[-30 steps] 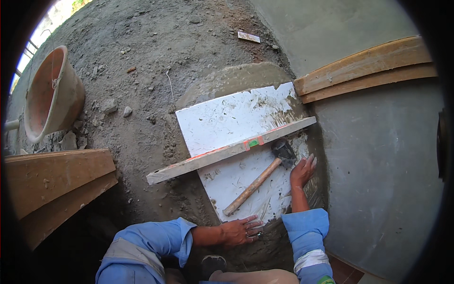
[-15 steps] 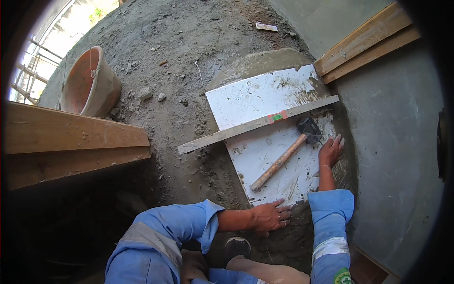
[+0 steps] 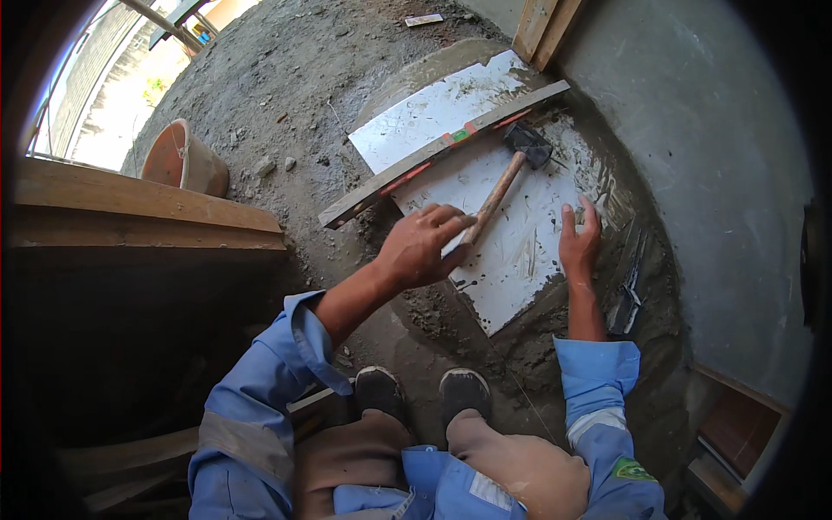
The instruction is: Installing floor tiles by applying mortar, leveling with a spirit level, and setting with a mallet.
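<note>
A mallet (image 3: 497, 192) with a black head and a wooden handle lies slanted over a white, mortar-smeared tile (image 3: 511, 286). My left hand (image 3: 423, 244) is at the lower end of its handle, thumb and fingers closed around it; the handle's tip is hidden. Over the tile's right edge, my right hand (image 3: 581, 238) is empty, with thumb and fingers apart. A long spirit level (image 3: 373, 195) with a green vial rests across this tile and a second white tile (image 3: 416, 130) beyond it.
Wet mortar surrounds the tiles, and a muddy metal tool (image 3: 626, 308) lies by my right forearm. Wooden boards jut in at the left (image 3: 147, 212) and stand against the grey wall (image 3: 702, 156) at the far right. A bucket (image 3: 186, 160) lies tipped at the far left.
My left hand has moved from the tile's near edge up to the mallet's handle. My right hand has come off the tile's right side. The view has shifted, bringing both shoes into sight.
</note>
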Motion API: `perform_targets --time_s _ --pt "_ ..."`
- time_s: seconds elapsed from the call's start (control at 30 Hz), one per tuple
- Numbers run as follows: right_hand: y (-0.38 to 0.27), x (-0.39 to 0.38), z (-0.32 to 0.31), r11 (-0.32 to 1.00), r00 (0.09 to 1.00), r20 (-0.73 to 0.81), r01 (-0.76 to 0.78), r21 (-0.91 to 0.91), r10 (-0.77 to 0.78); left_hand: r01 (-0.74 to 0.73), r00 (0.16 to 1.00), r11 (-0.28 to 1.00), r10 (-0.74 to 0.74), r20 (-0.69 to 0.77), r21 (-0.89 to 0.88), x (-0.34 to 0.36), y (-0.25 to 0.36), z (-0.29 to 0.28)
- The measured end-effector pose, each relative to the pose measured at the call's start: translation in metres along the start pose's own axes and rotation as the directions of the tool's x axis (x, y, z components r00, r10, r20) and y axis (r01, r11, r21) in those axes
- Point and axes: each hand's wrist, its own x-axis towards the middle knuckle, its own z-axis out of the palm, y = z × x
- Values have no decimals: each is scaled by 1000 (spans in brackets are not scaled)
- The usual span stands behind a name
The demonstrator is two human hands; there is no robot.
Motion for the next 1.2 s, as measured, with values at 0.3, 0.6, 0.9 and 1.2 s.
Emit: perform_targets --time_s 0.3,0.6,0.9,1.2 --pt "-84 -100 -16 977 967 168 170 127 -190 701 688 703 -626 -366 115 18 -150 -106" --pt "-74 -96 -49 990 985 170 -10 137 -13 520 852 717 -474 -222 464 19 -204 -108" --pt "-70 -98 -47 943 963 192 -233 239 189 271 920 601 -392 -18 752 37 -223 -114" --pt "-76 -96 -52 946 971 167 -208 250 170 129 954 632 -289 78 764 24 -230 -109"
